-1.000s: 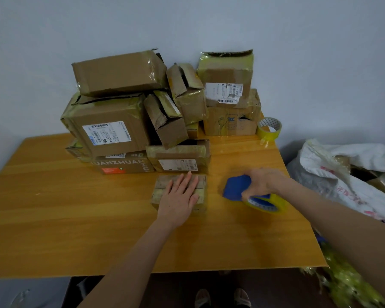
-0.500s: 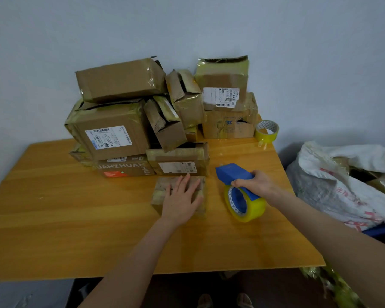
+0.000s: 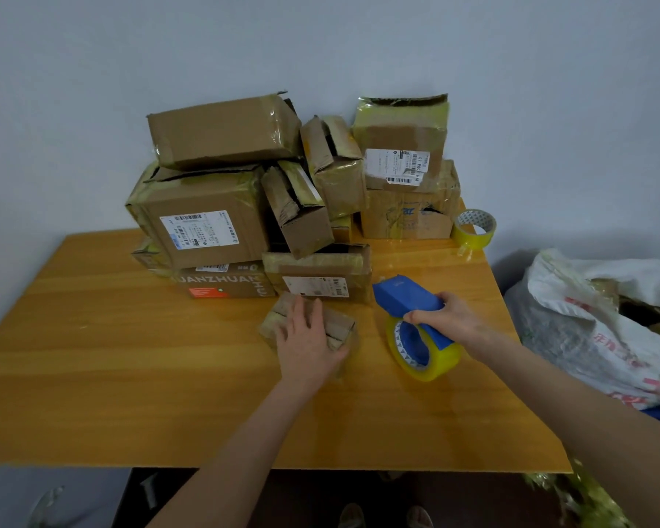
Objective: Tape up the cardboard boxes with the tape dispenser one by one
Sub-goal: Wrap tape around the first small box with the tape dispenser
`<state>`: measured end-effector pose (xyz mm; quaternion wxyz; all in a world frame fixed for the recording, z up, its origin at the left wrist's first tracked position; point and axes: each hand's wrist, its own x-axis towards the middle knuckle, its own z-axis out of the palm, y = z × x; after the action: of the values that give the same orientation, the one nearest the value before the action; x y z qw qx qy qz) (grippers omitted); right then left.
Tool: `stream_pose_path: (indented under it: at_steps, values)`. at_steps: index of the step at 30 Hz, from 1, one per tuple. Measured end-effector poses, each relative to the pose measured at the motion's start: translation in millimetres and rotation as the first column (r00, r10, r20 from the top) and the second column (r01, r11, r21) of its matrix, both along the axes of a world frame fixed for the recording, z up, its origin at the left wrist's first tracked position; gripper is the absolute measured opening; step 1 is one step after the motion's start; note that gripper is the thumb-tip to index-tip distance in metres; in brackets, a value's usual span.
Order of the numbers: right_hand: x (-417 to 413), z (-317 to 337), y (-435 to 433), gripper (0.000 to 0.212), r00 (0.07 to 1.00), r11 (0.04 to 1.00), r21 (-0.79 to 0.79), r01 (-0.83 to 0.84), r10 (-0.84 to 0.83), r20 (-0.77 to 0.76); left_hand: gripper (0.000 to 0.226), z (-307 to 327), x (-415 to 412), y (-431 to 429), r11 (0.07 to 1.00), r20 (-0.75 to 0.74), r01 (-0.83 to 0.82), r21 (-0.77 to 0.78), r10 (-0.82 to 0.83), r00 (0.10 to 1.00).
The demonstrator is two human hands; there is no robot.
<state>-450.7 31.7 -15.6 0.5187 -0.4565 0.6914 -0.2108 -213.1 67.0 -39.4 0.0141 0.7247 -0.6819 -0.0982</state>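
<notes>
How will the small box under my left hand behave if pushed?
The small box sits low and flat, so it will probably slide, not tip. The table looks glossy, so it may skid unless the left hand presses down.

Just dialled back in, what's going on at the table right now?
A person is set up to tape boxes. The left hand lies flat on a small cardboard box near the middle of the table. The right hand grips the blue tape dispenser, just right of that box and apart from it, so no tape is going on yet. A pile of boxes sits behind, with a spare tape roll at the far right.
</notes>
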Motion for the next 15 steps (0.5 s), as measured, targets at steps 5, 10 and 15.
stream_pose_path:
  at_steps: [5, 10, 15]
  values:
    - [9.9, 8.7, -3.7, 0.061, 0.998, 0.998, 0.012, -0.057, 0.057, -0.016, 0.099, -3.0, 3.4, 7.3, 0.989, -0.063, -0.028, 0.142, 0.037, 0.997]
    - [8.4, 13.4, -7.2, 0.060, 0.994, 0.996, 0.029, -0.084, 0.086, -0.062, 0.101, -0.3, 23.6, 1.9, 0.917, -0.170, 0.365, 0.159, -0.339, 0.925]
    - [-3.8, 17.4, -4.9, 0.049, 0.997, 0.998, 0.029, -0.060, 0.062, -0.053, 0.101, -4.9, 22.1, -3.6, 0.859, -0.225, 0.502, 0.105, -0.471, 0.853]
